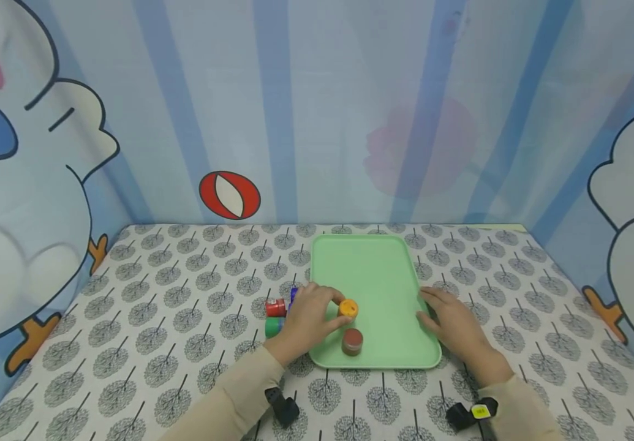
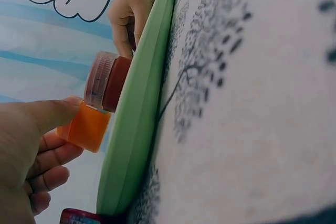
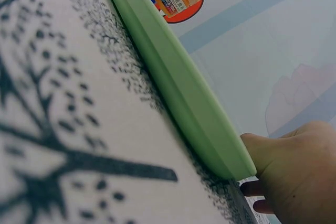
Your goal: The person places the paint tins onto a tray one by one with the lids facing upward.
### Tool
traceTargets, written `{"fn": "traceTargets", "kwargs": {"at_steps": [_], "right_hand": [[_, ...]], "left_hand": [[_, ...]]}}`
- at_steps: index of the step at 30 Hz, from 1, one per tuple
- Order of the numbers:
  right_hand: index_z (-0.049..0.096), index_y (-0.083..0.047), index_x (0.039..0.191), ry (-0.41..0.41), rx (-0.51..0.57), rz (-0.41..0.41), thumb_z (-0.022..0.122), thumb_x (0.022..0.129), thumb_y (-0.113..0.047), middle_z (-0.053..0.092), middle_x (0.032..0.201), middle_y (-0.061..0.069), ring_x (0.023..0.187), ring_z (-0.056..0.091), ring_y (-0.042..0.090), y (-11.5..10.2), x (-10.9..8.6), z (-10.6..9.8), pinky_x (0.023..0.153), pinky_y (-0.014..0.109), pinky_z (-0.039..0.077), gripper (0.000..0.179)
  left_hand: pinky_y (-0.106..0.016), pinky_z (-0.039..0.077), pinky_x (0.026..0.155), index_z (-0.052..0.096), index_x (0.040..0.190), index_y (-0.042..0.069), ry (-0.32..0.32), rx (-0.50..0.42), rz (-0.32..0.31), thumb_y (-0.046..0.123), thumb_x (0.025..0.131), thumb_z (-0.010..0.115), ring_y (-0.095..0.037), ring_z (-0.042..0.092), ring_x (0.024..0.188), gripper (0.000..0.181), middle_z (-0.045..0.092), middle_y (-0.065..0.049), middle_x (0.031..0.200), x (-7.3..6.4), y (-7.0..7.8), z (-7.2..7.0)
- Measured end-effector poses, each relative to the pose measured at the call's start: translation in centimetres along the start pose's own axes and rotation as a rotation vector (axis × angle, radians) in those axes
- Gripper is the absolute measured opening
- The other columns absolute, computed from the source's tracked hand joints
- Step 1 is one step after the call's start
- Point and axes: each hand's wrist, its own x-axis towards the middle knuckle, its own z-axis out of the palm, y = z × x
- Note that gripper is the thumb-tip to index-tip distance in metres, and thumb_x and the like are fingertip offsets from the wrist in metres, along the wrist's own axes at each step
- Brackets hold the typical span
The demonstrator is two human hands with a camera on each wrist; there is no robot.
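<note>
My left hand (image 1: 307, 315) pinches an orange paint jar (image 1: 348, 309) between thumb and fingers above the left side of a light green tray (image 1: 377, 263). Just nearer to me, a brown paint jar (image 1: 352, 343) with a clear lid stands upright in the tray. The left wrist view has the orange jar (image 2: 90, 128) close by the brown jar (image 2: 116, 85); whether its base touches the tray is hard to see. At the tray's right rim, my right hand (image 1: 457, 327) holds the edge, its thumb (image 3: 252, 148) over the rim and its other fingers partly hidden.
Left of the tray, partly behind my left hand, are a red paint jar (image 1: 275, 307), a green one (image 1: 274, 327) and something blue (image 1: 293, 294). A tree-patterned cloth (image 1: 184, 318) covers the table. A printed curtain (image 1: 339, 110) hangs behind it.
</note>
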Motion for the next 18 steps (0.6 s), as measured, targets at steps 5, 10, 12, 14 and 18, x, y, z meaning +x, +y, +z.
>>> {"fn": "traceTargets", "kwargs": {"at_steps": [5,10,12,14,18], "right_hand": [[0.054,0.005,0.13,0.001,0.0,0.002,0.064,0.09,-0.021,0.053,0.137,0.022,0.125,0.05,0.042,0.1,0.0,0.1,0.105,0.053,0.04,0.049],[0.054,0.005,0.13,0.005,0.001,0.002,0.064,0.09,-0.021,0.054,0.136,0.022,0.124,0.051,0.042,0.0,0.0,-0.1,0.105,0.053,0.041,0.049],[0.054,0.005,0.13,0.005,-0.001,0.0,0.064,0.09,-0.02,0.054,0.136,0.022,0.124,0.051,0.042,-0.1,0.0,-0.1,0.104,0.053,0.041,0.048],[0.054,0.005,0.13,0.006,0.001,0.0,0.065,0.09,-0.02,0.054,0.136,0.022,0.124,0.051,0.042,-0.1,0.0,-0.2,0.104,0.053,0.041,0.048],[0.054,0.005,0.13,0.009,0.001,0.002,0.064,0.09,-0.02,0.054,0.136,0.021,0.124,0.051,0.041,0.0,0.0,-0.1,0.104,0.053,0.041,0.048]], "left_hand": [[-0.035,0.039,0.091,0.068,0.108,0.013,-0.031,0.004,0.001,0.037,0.08,0.074,-0.015,0.054,0.093,0.037,0.071,0.002,0.103,0.4,0.2,0.3],[-0.033,0.038,0.091,0.068,0.109,0.014,-0.073,0.012,-0.012,0.039,0.081,0.073,-0.014,0.054,0.093,0.038,0.071,0.004,0.103,0.8,0.2,0.7],[-0.033,0.038,0.092,0.068,0.11,0.015,-0.09,0.011,-0.02,0.04,0.081,0.073,-0.014,0.054,0.094,0.039,0.071,0.004,0.104,1.0,0.2,0.8],[-0.033,0.038,0.093,0.068,0.111,0.015,-0.103,0.005,-0.029,0.041,0.081,0.072,-0.014,0.054,0.095,0.039,0.07,0.004,0.105,1.1,0.2,1.0],[-0.035,0.038,0.096,0.067,0.113,0.015,-0.129,-0.034,-0.049,0.04,0.082,0.072,-0.014,0.055,0.097,0.04,0.07,0.004,0.106,1.3,0.4,1.1]]}}
